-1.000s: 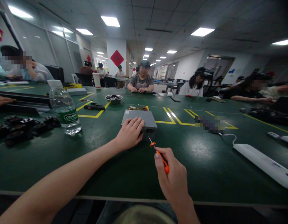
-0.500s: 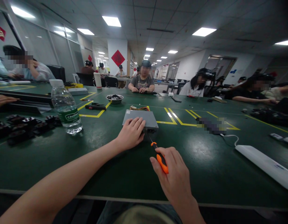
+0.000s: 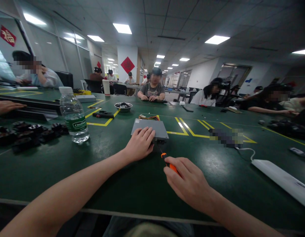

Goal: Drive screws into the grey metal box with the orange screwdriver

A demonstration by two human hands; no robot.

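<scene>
A grey metal computer power supply [image 3: 160,129] lies on the green table, its socket face turned toward me and coloured cables at its far side. My left hand [image 3: 142,141] grips its near left part, with fingers over the top and the thumb down at the front face. In my right hand [image 3: 183,176] is a screwdriver [image 3: 174,168] with an orange and black handle, fingers closed around it. The thin shaft points up and left at the front face below the socket. Whether the tip touches a screw is too small to tell.
A water bottle [image 3: 74,118] stands left, beside several black parts [image 3: 31,135]. Farther back are a metal bowl [image 3: 123,106] with small pieces and a black tool [image 3: 103,115]. To the right lie a white device [image 3: 281,179] and its cable. Other people sit around the table.
My right hand has rolled around the screwdriver handle, its wrist and forearm swinging out to the right. The left hand stays on the power supply. The whole view has shifted slightly.
</scene>
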